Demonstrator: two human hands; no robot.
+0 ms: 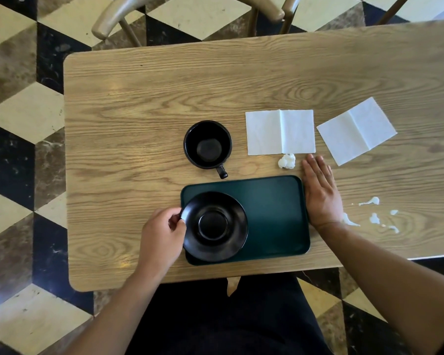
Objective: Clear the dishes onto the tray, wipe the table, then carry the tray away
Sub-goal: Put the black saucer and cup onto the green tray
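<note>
Black saucer (215, 226) is seen on the left end of the dark green tray (274, 216), its rim at nine o'clock pinched by the left hand (162, 237). The right hand (319, 192) is laid flat, fingers extended and holding nothing, against the tray's right edge. A black cup (207, 144) stands on the wooden table (139, 111) at twelve o'clock from the saucer. Two paper napkins (280, 131) and a crumpled wad (287, 161) lie beyond; white spills (374, 217) are seen at three o'clock.
</note>
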